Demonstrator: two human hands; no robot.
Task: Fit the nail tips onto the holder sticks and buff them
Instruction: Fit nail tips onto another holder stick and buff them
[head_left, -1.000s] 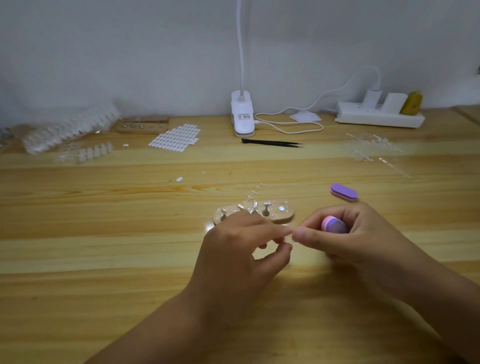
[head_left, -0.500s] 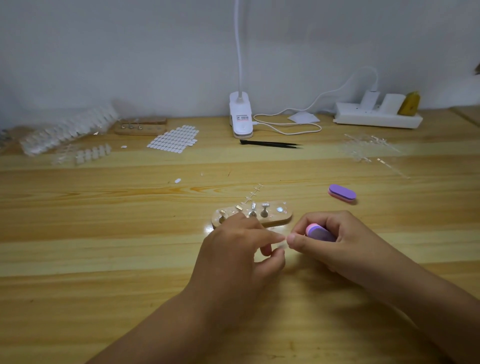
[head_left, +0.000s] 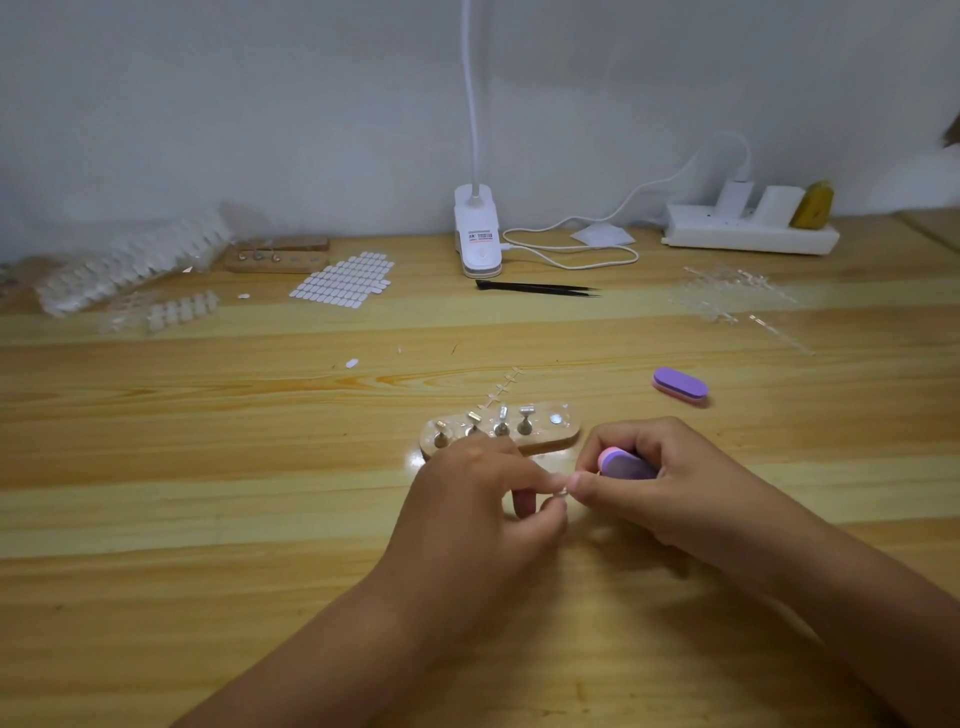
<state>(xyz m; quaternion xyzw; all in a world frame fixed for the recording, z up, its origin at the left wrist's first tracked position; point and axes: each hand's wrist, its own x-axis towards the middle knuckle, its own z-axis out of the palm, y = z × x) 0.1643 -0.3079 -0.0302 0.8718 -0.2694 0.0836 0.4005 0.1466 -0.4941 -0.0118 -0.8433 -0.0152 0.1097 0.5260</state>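
Purple buffer (head_left: 621, 464) in right hand (head_left: 670, 491) points left toward pinched nail tip (head_left: 560, 493).

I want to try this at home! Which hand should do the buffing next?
Right, most likely. The right hand grips the purple buffer block right beside the small piece that the left hand pinches between thumb and finger, so the left can hold it steady while the right rubs.

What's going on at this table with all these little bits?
A person works at a wooden table. Their left hand pinches a tiny piece, too small to identify, while the right hand grips a pink-and-purple buffer block beside it. Behind them a wooden base holds several holder sticks. A second buffer lies farther right.
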